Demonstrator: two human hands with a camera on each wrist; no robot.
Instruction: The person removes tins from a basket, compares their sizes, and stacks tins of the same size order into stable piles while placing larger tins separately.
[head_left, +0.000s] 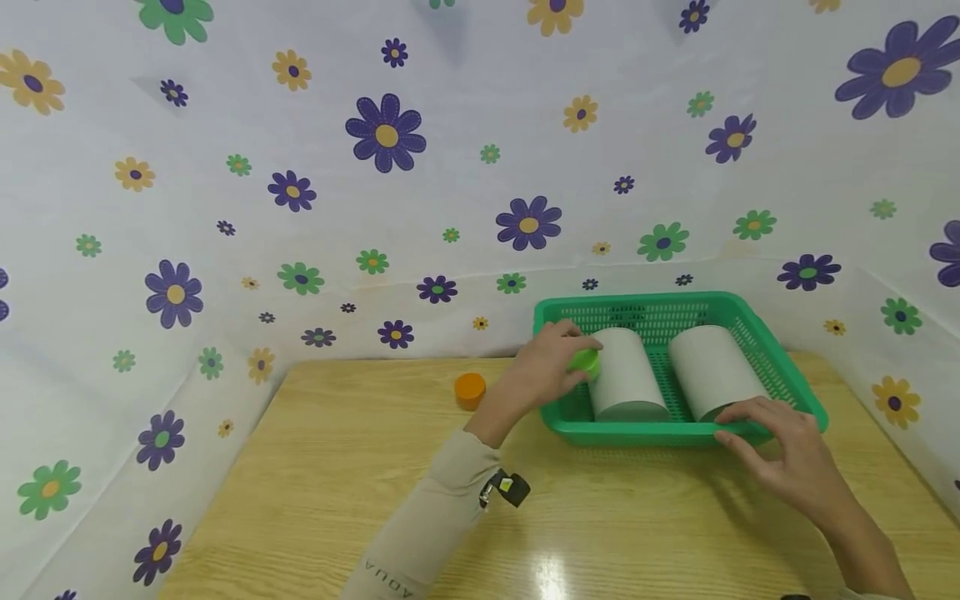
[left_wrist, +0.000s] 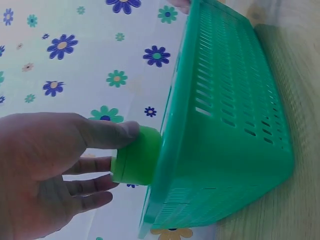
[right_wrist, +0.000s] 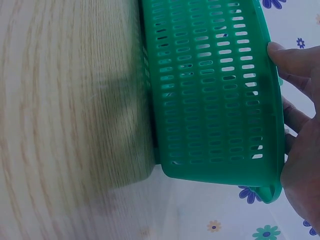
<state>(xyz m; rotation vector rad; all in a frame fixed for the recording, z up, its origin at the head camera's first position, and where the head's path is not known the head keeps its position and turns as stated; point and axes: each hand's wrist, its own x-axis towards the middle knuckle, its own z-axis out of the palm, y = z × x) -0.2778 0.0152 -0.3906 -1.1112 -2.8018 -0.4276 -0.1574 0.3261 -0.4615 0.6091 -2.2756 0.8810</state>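
left hand [head_left: 547, 362] pinches green puck [head_left: 583, 363] at left end of basket [head_left: 637, 434], right of centre | right hand [head_left: 791, 454] grips basket's near rim, lower right | done: two white cylinders [head_left: 628, 375] inside | seemingly left: release green puck; orange puck [head_left: 470, 391] on desk [head_left: 352, 475], mid-frame

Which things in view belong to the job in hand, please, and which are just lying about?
Apparently in the job:
light green round piece, pinched by the left hand
green basket, rim held by the right hand
left white cylinder and right white cylinder, in the basket

Just about, it seems:
orange round piece, untouched on the table
flowered sheet behind
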